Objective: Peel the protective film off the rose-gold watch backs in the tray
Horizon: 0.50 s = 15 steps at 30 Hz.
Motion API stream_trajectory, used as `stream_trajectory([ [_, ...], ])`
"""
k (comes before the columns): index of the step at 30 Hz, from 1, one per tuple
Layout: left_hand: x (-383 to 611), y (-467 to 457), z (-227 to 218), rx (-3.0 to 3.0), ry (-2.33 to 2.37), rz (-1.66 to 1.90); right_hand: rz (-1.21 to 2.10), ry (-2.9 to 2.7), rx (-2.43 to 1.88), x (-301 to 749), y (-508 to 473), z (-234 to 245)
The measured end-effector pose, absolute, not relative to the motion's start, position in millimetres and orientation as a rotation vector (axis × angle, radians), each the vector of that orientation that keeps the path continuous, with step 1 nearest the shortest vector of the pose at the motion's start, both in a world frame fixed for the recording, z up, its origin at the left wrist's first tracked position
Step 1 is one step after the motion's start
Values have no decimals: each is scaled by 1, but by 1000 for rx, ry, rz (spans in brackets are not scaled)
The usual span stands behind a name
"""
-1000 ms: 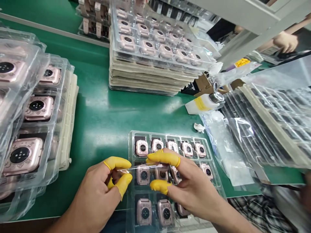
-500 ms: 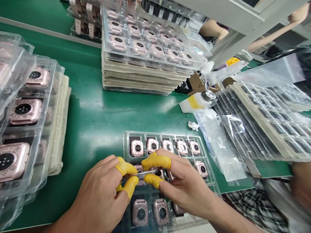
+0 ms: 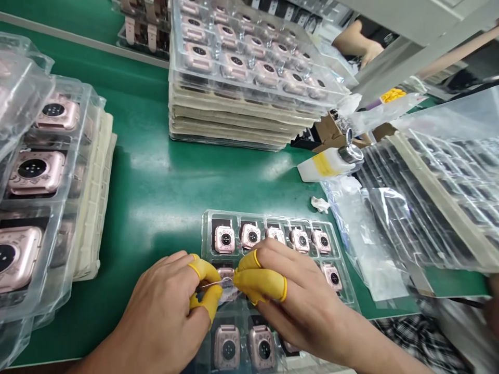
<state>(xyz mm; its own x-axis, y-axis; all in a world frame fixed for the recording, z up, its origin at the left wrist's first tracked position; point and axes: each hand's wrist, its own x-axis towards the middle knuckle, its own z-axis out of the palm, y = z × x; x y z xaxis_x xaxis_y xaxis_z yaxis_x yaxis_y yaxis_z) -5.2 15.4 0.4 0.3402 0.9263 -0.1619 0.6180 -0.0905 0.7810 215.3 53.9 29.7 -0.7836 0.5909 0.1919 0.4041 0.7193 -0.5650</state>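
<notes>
Over the front clear plastic tray (image 3: 206,221), a thin clear film (image 3: 211,284) spans the gap between my hands. My left hand (image 3: 163,304) pinches its left end between thumb and forefinger, both in yellow finger cots. At its right end, the cotted fingers of my right hand (image 3: 300,298) are pressed together, partly hiding where they grip. Pink watch cases (image 3: 225,239) lie back side up in the tray's pockets, black round sensors showing. One watch case (image 3: 226,272) sits right behind the film; others are covered by my right hand.
A tall stack of trays (image 3: 234,122) with pink watches stands at the back. More stacked trays (image 3: 93,208) are at the left. To the right are a white bottle (image 3: 322,163), crumpled tissue (image 3: 320,204), plastic bags (image 3: 374,249) and tilted trays (image 3: 424,192). Another person's arm (image 3: 356,41) shows behind.
My right fingertips have closed together at the film's right end and the hand has rolled over. My left hand keeps its pinch. The whole view has shifted slightly.
</notes>
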Motion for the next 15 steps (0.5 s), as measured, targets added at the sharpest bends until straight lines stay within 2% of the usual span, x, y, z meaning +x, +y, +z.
stream_trajectory([
  [10, -5, 23, 4, 1847, 1346, 537, 1201, -2202, -888, 216, 72, 43],
  [15, -6, 22, -2, 2008, 1250, 487, 1384, -2037, -1139, 216, 100, 34],
])
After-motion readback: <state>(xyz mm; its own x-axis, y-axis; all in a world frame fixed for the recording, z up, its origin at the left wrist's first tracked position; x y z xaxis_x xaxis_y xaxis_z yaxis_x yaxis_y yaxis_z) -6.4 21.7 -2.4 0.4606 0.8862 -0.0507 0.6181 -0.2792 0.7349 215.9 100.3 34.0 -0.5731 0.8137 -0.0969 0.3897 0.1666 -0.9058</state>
